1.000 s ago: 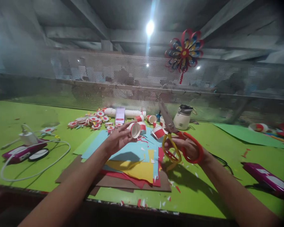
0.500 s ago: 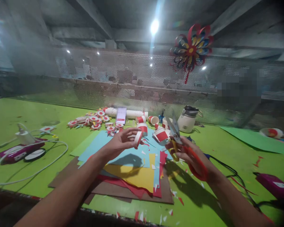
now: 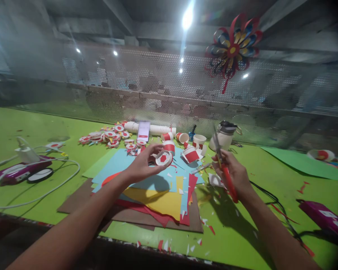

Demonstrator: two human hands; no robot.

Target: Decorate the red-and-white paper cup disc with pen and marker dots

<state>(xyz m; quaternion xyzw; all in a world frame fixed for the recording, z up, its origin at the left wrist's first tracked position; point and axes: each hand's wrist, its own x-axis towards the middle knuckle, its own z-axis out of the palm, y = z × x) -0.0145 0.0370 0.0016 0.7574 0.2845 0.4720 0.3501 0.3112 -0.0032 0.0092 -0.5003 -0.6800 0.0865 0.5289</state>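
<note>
Between the fingertips of my left hand is a cut-off paper cup base, its round face turned toward me with a red hexagon in the centre and small marks around it. My right hand grips scissors with red and yellow handles, blades pointing up. Below my left hand lies a stack of coloured paper: light blue, yellow and red sheets on brown board. Just beyond the hands, red-and-white paper cups lie and stand, some cut.
Several red-and-white paper rounds are piled at the back left, beside a phone and a white roll. A white jug stands behind my right hand. Cables with purple power blocks flank the work area. Paper scraps litter the front.
My left hand has turned the cup base from edge-on to face me. My right hand has shifted right with the scissors, and their blades look closer together. The view has tilted slightly.
</note>
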